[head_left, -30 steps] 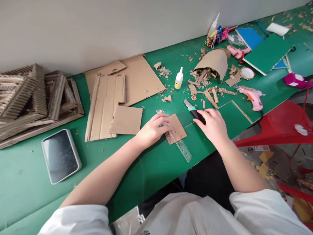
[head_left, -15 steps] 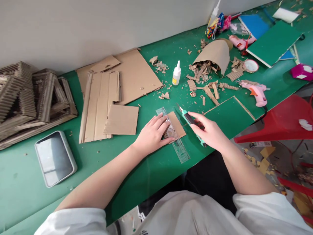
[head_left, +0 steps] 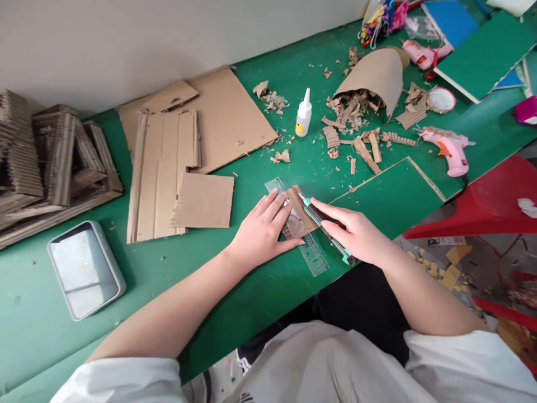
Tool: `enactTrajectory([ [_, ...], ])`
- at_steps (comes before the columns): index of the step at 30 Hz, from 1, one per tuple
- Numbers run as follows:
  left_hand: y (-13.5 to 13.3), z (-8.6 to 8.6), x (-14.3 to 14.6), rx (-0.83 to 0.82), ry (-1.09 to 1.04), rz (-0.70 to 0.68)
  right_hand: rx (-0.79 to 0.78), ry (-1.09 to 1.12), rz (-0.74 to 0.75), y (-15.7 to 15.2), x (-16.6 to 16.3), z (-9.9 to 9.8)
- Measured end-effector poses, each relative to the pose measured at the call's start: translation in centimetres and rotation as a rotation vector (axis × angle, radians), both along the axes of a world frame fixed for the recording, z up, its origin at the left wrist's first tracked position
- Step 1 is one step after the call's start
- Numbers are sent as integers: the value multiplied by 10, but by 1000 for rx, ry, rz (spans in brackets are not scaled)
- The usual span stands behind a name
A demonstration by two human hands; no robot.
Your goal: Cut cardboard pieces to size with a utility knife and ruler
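- Left hand (head_left: 266, 226) is palm down, fingers close together and thumb splayed out, pressing on a clear plastic ruler (head_left: 315, 259).
- Ruler has cut-out shapes and tiny markings, way too small to read.
- Right hand (head_left: 361, 232) is pinching a black-and-teal utility knife (head_left: 317, 214) between thumb and index finger, other fingers curled underneath.
- Small cardboard piece (head_left: 309, 220) sits partly under the ruler, right by the left fingertips; the blade tip is over it near its far edge, just beside the ruler. Can't tell if it's actually biting in.
- White glue bottle (head_left: 304, 118) stands upright beyond the hands, yellow label (head_left: 299, 128) facing us, print too tiny to make out.
- Cardboard square (head_left: 205, 200) lies left of the left hand, overlapping a bigger scored sheet (head_left: 157, 168).
- Phone (head_left: 86, 271) is face up farther left on the green table (head_left: 247, 296).
- Pink hot glue gun (head_left: 452, 150) lies off to the right, near a red chair (head_left: 478, 201).
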State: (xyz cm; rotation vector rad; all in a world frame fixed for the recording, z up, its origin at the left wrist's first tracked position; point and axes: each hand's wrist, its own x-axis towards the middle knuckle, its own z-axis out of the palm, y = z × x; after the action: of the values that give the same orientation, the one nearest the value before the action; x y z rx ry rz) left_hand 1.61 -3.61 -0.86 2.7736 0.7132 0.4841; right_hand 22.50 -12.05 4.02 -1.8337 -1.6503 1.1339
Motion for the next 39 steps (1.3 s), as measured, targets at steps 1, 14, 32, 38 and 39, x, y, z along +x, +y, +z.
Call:
enactTrajectory([
  [1,-1,0,0,0,2,3,5,-5,11,0,0,1],
  [14,-2,-2,0,-46,-12,-2,11,-16,28,0,6,-3],
  [32,-2,-4,-2,-41,-57,-26,-2,-57,18,0,6,-5],
  [38,-1,-5,-2,-74,-69,-16,22,-54,13,0,6,-5],
  [39,-1,-5,-2,-71,-66,-16,19,-58,11,1,5,-5],
])
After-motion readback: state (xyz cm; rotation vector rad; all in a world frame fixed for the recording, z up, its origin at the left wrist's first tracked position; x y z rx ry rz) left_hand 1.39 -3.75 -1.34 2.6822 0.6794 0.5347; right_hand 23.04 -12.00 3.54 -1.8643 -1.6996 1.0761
